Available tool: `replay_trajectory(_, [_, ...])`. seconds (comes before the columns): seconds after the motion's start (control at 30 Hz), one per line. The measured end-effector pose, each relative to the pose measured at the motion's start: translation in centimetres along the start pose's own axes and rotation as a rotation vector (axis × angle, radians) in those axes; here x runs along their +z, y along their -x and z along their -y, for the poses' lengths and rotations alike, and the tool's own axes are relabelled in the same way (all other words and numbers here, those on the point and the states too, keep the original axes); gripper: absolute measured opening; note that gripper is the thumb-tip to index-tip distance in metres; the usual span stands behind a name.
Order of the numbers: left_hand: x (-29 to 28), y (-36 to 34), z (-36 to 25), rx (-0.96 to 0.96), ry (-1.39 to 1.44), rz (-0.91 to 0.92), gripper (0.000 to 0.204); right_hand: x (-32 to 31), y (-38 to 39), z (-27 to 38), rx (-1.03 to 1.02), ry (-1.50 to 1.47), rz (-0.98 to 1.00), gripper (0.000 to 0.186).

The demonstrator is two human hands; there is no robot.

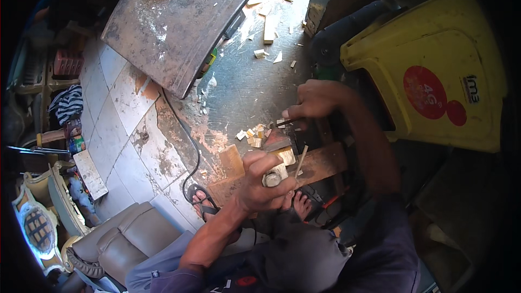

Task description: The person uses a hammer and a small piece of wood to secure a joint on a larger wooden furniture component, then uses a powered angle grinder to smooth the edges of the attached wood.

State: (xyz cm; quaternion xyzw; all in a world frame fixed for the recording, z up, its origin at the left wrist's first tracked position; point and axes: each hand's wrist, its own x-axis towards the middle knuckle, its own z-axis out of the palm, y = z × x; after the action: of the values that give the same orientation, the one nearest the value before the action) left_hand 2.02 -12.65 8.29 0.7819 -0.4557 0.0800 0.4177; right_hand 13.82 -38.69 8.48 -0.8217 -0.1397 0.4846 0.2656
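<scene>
My left hand [260, 184] is closed round a small pale cylindrical piece [271, 178] with a round end, beside a pale wood block [286, 157]. My right hand [312, 100] grips a thin dark rod-like tool [285, 122] above a worn reddish piece [275, 140], whose kind I cannot make out. A wooden board [325, 160] lies beneath the work, with a thin stick [301, 157] by my left fingers. Small cut wood chips [247, 135] lie just beyond.
A large rusty panel [179, 27] stands upper left above a cable [182, 122] on broken tiles. Wood offcuts [268, 30] lie farther forward. A yellow plastic panel [363, 59] is at right, a grey padded seat [125, 228] at lower left. My sandalled foot [199, 198] is near the cable.
</scene>
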Motion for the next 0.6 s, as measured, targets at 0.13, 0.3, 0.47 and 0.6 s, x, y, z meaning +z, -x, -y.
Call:
replay_trajectory(0.13, [0.4,-0.9,-0.4,0.018,0.026,0.033,0.038,1.2,-4.2,2.8,-0.330,-0.063,-0.007,0.057])
replay_trajectory(0.3, [0.9,-0.7,-0.5,0.029,0.045,0.041,0.039,5.6,-11.8,-2.0,-0.012,0.035,-0.013,0.064])
replay_trajectory(0.47, [0.6,0.0,0.0,0.020,-0.002,-0.026,0.038,1.0,-0.3,-2.1,-0.091,-0.004,-0.116,0.065])
replay_trajectory(0.6, [1.0,0.6,0.2,0.016,0.012,-0.091,0.038,1.5,-2.6,3.2,-0.349,-0.095,-0.065,0.064])
